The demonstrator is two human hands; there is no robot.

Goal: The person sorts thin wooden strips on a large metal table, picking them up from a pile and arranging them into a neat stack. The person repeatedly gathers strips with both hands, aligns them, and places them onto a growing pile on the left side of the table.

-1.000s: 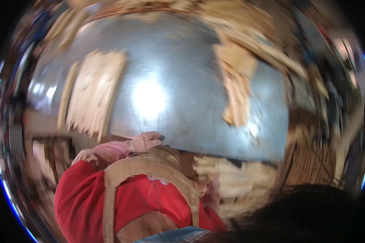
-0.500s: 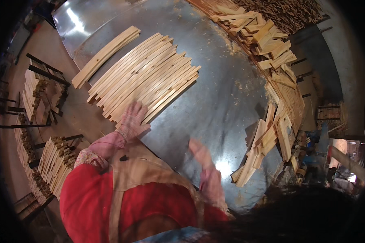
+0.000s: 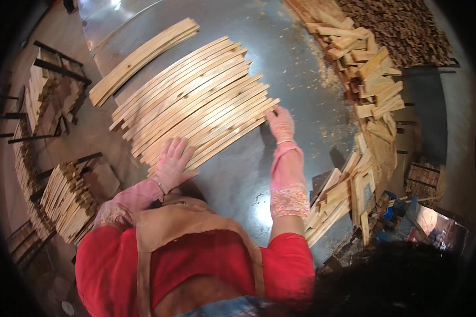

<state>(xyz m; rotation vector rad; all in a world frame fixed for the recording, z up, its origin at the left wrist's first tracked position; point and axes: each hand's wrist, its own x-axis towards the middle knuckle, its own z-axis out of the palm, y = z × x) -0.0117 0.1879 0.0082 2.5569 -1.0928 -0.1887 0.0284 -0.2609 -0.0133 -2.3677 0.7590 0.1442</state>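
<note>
A row of long, narrow wooden strips (image 3: pixel 195 95) lies side by side on the metal tabletop (image 3: pixel 222 177), their ends uneven. On the near left ends of the strips rests my left hand (image 3: pixel 173 162), laid flat with the fingers apart. My right hand (image 3: pixel 282 124) is at the far right end of the nearest strip, its fingers and thumb closed around that end. Both hands wear pale pink gloves. Beyond the row, with a gap between, lies a separate small bundle of slightly curved strips (image 3: pixel 143 58).
A heap of loose wood pieces (image 3: pixel 373 79) runs along the table's right edge, continuing nearer as a pile of offcuts (image 3: pixel 349 193). On the floor at left stand racks of stacked wood (image 3: pixel 69 198). More small pieces (image 3: pixel 396 29) are massed at the far right.
My right hand has moved up and forward from over the bare tabletop to the right end of the strips. My left hand stays on their near left ends. The view has shifted slightly.
</note>
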